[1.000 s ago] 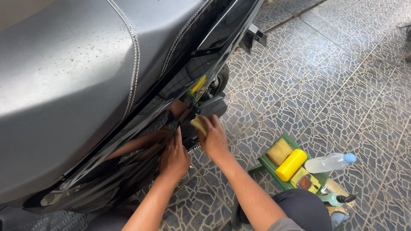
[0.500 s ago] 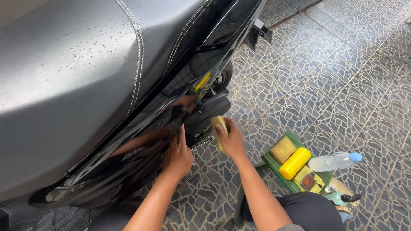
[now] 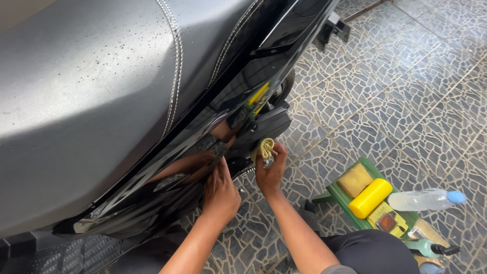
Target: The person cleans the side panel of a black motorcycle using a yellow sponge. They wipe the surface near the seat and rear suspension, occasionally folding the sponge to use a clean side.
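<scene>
A motorcycle with a grey stitched seat [image 3: 91, 86] and a glossy black side panel [image 3: 172, 172] fills the left of the head view. My left hand [image 3: 220, 190] rests flat against the lower edge of the black panel, fingers together. My right hand [image 3: 271, 167] grips a folded yellow cloth [image 3: 264, 148] and presses it against a black part [image 3: 266, 126] just under the panel, beside a small metal piece. Both forearms reach up from the bottom of the frame. My hands are mirrored in the shiny panel.
On the patterned stone-tile floor [image 3: 406, 101] to my right stands a green tray [image 3: 340, 195] with a tan sponge [image 3: 355, 180], a yellow bottle [image 3: 370, 198] and small tins. A clear plastic bottle with a blue cap [image 3: 426, 199] lies next to it. A spray trigger [image 3: 431, 248] sits at the lower right.
My right hand with the yellow cloth shifted slightly down and right, away from the panel, then came back in under it. My left hand stayed on the black panel.
</scene>
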